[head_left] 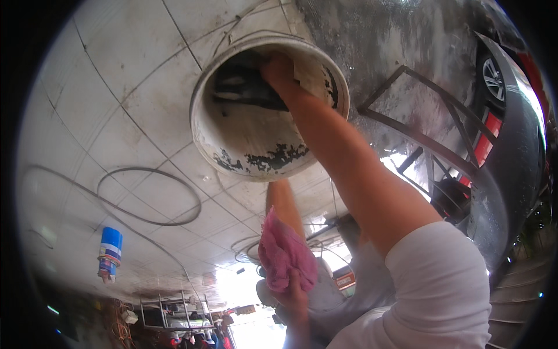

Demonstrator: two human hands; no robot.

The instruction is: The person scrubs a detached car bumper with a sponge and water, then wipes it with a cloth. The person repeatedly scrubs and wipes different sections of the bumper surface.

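Observation:
My right arm reaches down into a large round bucket (261, 131) with a whitish, scuffed inside and peeling dark patches. Inside it, my right hand (278, 68) is curled at the edge of a black, partly glossy object (247, 87) whose kind I cannot make out. The fingertips are lost in shadow there. Lower down, near my leg (282, 200), my left hand (295, 294) grips a crumpled pink cloth (285, 250). The cloth hangs over the fingers and hides part of them.
A thin hose (195, 200) loops over the pale tiled floor (133, 134). A blue can (110, 250) is on the left. To the right are a metal frame (424, 136) and a dark car (511, 163). A metal rack (174, 314) and clutter lie at the lower left.

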